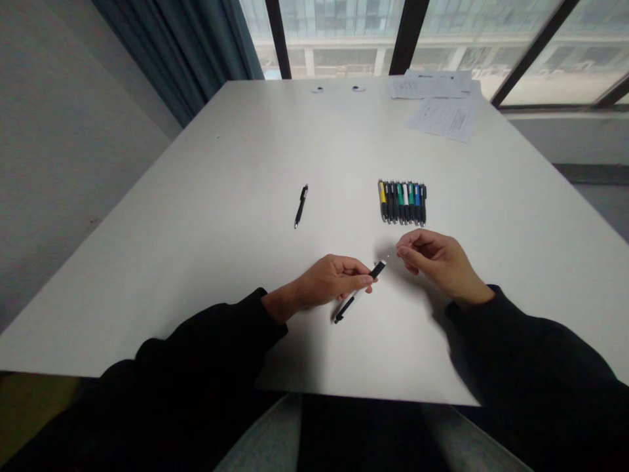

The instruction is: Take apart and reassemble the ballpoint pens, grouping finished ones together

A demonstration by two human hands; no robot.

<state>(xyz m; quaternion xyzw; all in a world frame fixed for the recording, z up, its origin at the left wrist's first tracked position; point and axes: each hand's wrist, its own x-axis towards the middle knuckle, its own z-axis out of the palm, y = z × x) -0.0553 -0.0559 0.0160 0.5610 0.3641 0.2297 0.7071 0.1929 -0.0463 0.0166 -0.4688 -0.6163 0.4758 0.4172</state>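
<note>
My left hand [339,278] is closed around a white-and-black pen [378,269], thumb on top and fingers beneath. The pen slants, its tip end up and to the right, its clip end low and near the tabletop. Just beyond the tip, my right hand [432,261] is pinched, thumb against the fingers. A tiny pale speck shows between the pen tip and those fingertips, too small to name; whether the pinch holds anything is hidden. A single black pen [301,206] lies farther off, left of both hands.
Beyond my right hand, a row of several pens [403,202] lies side by side, yellow, black, green, white and blue. Printed papers [439,118] rest at the far right of the white table [196,216]. Two cable holes [358,88] are near its back edge, by the window.
</note>
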